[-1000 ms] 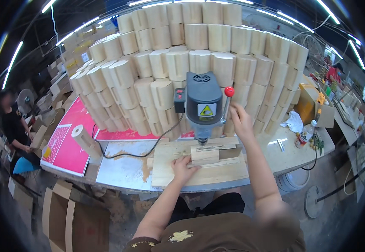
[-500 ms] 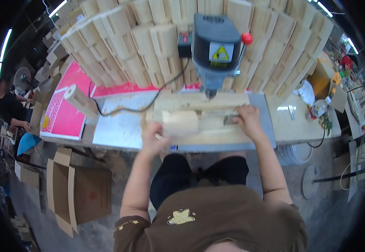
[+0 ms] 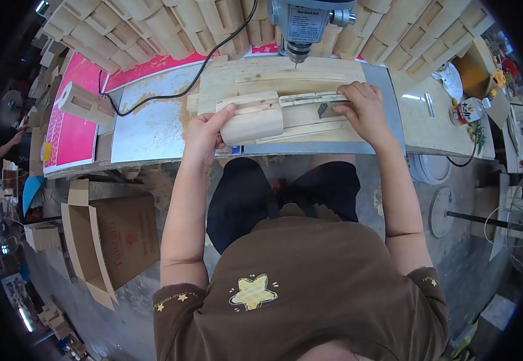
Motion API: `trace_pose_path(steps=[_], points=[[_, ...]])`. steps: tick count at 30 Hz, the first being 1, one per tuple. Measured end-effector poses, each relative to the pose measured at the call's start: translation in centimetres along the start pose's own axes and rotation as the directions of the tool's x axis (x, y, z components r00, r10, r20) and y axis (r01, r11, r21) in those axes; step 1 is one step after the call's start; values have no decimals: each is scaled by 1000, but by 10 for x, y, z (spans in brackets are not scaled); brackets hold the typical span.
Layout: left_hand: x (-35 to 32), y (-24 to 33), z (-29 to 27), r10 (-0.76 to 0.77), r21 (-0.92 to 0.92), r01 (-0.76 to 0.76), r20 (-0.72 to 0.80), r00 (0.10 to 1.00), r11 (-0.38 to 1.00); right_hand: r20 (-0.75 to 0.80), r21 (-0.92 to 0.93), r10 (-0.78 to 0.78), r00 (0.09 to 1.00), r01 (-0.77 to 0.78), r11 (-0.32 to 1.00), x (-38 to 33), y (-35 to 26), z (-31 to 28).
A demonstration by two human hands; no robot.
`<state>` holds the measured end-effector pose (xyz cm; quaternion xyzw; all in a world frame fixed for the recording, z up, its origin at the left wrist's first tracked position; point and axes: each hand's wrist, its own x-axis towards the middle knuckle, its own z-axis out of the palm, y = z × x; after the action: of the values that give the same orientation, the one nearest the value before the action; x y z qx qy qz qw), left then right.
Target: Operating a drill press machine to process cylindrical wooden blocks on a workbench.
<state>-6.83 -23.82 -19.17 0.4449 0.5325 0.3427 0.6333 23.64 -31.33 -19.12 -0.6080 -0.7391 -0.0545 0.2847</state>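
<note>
My left hand (image 3: 204, 135) grips a pale rounded wooden block (image 3: 251, 118) at the near edge of the workbench. My right hand (image 3: 362, 108) rests with curled fingers on a wooden jig of flat slats (image 3: 300, 102) that lies on a wooden board (image 3: 237, 75). A small dark metal piece (image 3: 323, 111) sits under my right fingertips. A grey bench drill (image 3: 306, 24) stands over the board, its bit just above the jig's far side. The block lies left of the drill bit, apart from it.
Stacks of similar wooden blocks (image 3: 153, 24) fill the back of the bench. A black cable (image 3: 171, 90) crosses a pink sheet (image 3: 72, 129). A single block (image 3: 81, 102) lies at left. An open cardboard box (image 3: 114, 243) stands on the floor at left. A bottle (image 3: 469, 110) sits at right. Another person's hand (image 3: 15, 138) shows far left.
The view has tilted down toward my lap. My right hand came off the drill's lever and down onto the jig. My left hand drew the block toward the bench's near edge.
</note>
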Motion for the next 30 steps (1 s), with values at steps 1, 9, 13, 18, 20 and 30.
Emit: trace_pose_path(steps=[1,9,13,18,20,30], points=[[2,-1,4,-26,-27,27,20,999,999,8,-4,6,1000,-6,1000,0,-1,-1],[16,-18,56,132,38,-148,276,952,988,-3,-21,39,999,-39,999,-2,-10,4],[6,-37,54,383,95,-404,184,905,910,-134,-82,87,987,-99,992,-11,-10,6],[5,-62,55,718,409,-728,213,663,550,-198,0,109,974,-111,994,-11,-9,14],[9,-68,59,729,534,-716,244,639,449,-193,-15,145,970,-151,988,-12,-4,16],[57,-55,49,757,745,-571,140,639,345,-221,-19,202,954,-211,977,30,-4,47]])
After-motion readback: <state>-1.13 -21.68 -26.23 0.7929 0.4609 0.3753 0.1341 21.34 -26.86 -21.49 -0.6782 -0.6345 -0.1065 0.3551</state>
